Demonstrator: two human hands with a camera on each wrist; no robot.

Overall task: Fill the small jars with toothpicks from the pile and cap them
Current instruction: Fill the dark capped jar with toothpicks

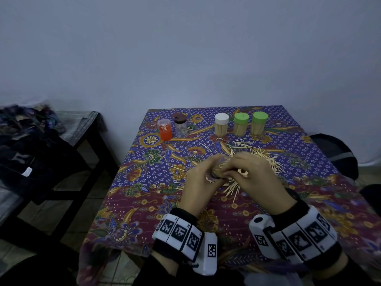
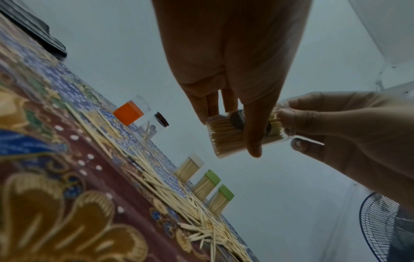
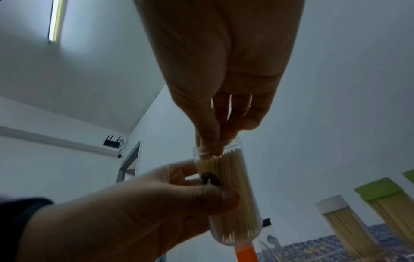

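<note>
Three capped jars, one with a white lid (image 1: 221,117) and two with green lids (image 1: 241,118) (image 1: 260,117), are standing full near the far edge of the counter (image 1: 144,213), so they are probably finished. An orange jar (image 1: 165,129) and a dark-lidded jar (image 1: 180,124) are standing beside them, closer to the far left corner; the dark-lidded one is holding only a few toothpicks.

The person is holding one clear jar (image 3: 230,195) in the air above the loose toothpick pile (image 1: 261,159), which is spreading over the middle of the counter. The left hand (image 3: 125,216) is grasping the body of this jar, with the thumb across its side, probably to keep it steady. The right hand (image 2: 331,127) is working at the open mouth; its fingers (image 3: 210,138) are pinched together and reaching just inside the rim, apparently to push the toothpicks into place. The jar is looking nearly full and is not capped yet. Keeping it over the pile probably means dropped toothpicks are falling back there.
</note>
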